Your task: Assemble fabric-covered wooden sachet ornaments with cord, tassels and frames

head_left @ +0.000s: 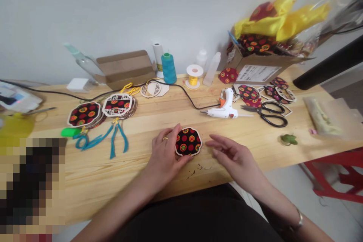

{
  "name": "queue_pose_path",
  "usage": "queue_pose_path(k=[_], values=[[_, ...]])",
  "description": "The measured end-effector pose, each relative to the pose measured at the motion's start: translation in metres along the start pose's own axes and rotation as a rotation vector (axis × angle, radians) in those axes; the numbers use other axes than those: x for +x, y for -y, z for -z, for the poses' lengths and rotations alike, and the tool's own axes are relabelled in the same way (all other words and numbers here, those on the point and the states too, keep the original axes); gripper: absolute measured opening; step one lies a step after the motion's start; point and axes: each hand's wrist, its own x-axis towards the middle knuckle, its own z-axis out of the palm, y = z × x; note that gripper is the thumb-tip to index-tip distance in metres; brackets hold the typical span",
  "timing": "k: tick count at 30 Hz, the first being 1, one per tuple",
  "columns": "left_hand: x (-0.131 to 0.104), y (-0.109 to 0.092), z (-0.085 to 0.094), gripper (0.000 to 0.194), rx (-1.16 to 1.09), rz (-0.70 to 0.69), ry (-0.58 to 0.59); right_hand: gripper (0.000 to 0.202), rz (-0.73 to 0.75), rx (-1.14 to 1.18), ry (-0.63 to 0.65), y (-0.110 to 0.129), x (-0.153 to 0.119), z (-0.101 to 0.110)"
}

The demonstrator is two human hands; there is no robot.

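A small scallop-edged ornament panel (188, 141), black fabric with red and orange rounds inside a pale wooden rim, lies near the table's front edge. Around its left side curl the fingers and thumb of my left hand (167, 149), gripping it. My right hand (234, 155) hovers just right of the panel, apart from it, fingers loosely extended and holding nothing. Beyond it rests a white glue gun (222, 109) on its side. Two stacks of similar ornaments, one patterned in fabric (85, 114) and one with a lattice front (119, 104), sit to the left with teal tassels (115, 140).
Black-handled scissors (273, 115) lie right of the glue gun. Along the wall stand a teal thread cone (169, 69), a yellow cord spool (194, 77) and a cardboard box (255, 66) of fabric. A black cable (185, 92) crosses the table; a red stool (337, 174) is below right.
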Motion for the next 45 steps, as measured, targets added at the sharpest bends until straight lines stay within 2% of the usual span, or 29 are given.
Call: queue_pose_path(k=[2,4,7,11,16,33,40,45], values=[[-0.001,0.001,0.000,0.081,-0.010,-0.005,-0.004,0.046,0.279,-0.324,-0.041,0.000,0.006,-0.003],[-0.001,0.002,0.000,0.082,-0.021,-0.008,-0.004,0.055,0.504,-0.539,0.024,0.002,0.015,-0.005],[-0.002,0.002,0.000,0.084,-0.037,0.005,0.002,0.064,0.630,-0.662,0.159,0.003,0.029,-0.006],[-0.002,0.003,0.000,0.087,-0.049,0.013,0.000,0.067,0.595,-0.697,0.219,0.004,0.038,-0.008],[-0.003,0.003,0.000,0.087,-0.042,0.007,0.013,0.059,0.564,-0.684,0.260,0.008,0.037,-0.008],[-0.004,0.006,-0.002,0.088,-0.045,-0.028,-0.006,0.058,0.554,-0.679,0.232,0.005,0.035,-0.010],[-0.003,0.007,0.010,0.098,-0.110,-0.010,0.039,0.062,0.568,-0.662,0.213,0.002,0.034,-0.008],[-0.006,0.008,0.018,0.087,-0.100,0.021,0.042,0.069,0.546,-0.613,0.237,0.003,0.033,-0.003]])
